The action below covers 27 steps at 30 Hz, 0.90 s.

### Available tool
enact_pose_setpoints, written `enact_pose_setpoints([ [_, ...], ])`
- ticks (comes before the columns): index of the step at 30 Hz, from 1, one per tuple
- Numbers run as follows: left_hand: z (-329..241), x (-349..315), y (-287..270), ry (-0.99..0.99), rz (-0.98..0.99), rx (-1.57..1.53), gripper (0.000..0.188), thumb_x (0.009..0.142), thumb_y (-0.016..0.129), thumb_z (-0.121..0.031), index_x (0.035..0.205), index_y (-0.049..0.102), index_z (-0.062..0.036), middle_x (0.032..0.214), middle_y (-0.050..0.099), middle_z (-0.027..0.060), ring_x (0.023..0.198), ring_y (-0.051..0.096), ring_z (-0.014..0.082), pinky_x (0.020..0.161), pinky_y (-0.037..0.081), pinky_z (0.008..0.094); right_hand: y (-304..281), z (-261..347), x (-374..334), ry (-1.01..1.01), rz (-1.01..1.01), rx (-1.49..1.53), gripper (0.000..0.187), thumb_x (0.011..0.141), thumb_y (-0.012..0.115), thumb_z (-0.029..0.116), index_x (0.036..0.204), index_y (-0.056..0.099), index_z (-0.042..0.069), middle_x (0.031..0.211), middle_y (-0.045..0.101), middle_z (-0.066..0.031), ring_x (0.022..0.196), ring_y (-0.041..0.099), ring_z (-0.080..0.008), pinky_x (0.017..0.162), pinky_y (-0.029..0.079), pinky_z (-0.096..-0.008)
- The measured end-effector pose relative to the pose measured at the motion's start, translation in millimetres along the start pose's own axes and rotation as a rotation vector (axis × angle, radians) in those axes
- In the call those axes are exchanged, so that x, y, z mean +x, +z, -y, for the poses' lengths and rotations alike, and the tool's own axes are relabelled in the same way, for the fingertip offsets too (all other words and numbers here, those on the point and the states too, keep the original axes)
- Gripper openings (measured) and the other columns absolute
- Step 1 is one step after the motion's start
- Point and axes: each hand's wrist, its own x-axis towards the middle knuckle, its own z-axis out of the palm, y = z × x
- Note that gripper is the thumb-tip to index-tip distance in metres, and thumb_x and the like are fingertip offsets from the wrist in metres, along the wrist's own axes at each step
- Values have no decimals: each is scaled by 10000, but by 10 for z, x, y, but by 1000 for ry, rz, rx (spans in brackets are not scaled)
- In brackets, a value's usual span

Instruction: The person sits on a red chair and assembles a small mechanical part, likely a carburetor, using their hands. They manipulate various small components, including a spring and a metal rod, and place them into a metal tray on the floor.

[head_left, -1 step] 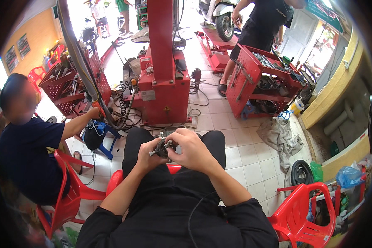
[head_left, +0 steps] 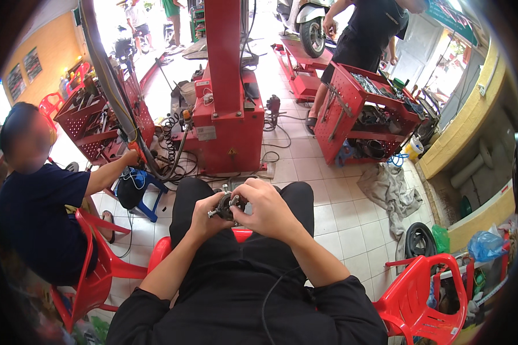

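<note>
Above my lap, both hands hold a small round dark metal part with silver bolts sticking out of its sides and top. My left hand wraps round its left side, beside a silver bolt that points left. From the right, the fingers of my right hand close over the part and touch another bolt on its upper face. The fingers cover much of the part, and its exact kind cannot be made out.
Ahead stands a red lift column with cables and hoses round its base. Red tool carts flank it. A person sits at left on a red chair; another stands at the far right. A grey cloth, a tyre and a red chair are at right.
</note>
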Motion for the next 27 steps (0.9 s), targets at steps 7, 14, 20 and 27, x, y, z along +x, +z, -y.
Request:
enact_pose_setpoints([
  [7, -17, 8, -11, 23, 8, 20, 494, 586, 859, -120, 1024, 652, -23, 816, 691, 94, 708, 683, 174, 660, 530, 298, -48, 86, 23, -10, -40, 5, 171, 743, 709, 158, 849, 634, 47, 787, 577, -93, 747, 591, -277, 690, 478, -390],
  [14, -93, 25, -13, 36, 17, 8, 488, 585, 869, -132, 1013, 656, -33, 805, 684, 93, 702, 679, 183, 655, 531, 306, -113, 98, -12, -40, 10, -234, 167, 750, 698, 161, 868, 642, 57, 776, 578, -83, 737, 600, -286, 681, 484, -393],
  [20, -42, 16, -33, 55, 48, 95, 489, 573, 876, -151, 992, 654, -27, 796, 678, 108, 697, 681, 233, 652, 531, 320, -106, 49, -16, -44, 50, -55, 184, 752, 714, 191, 857, 644, 57, 789, 610, -84, 734, 621, -275, 676, 491, -386],
  [27, -75, 15, -15, 58, 52, 88, 483, 561, 879, -147, 968, 649, -24, 797, 675, 112, 704, 680, 247, 649, 527, 327, -140, 101, -9, 90, 88, -108, 184, 753, 703, 175, 887, 654, 58, 805, 635, -91, 746, 645, -261, 682, 510, -367],
])
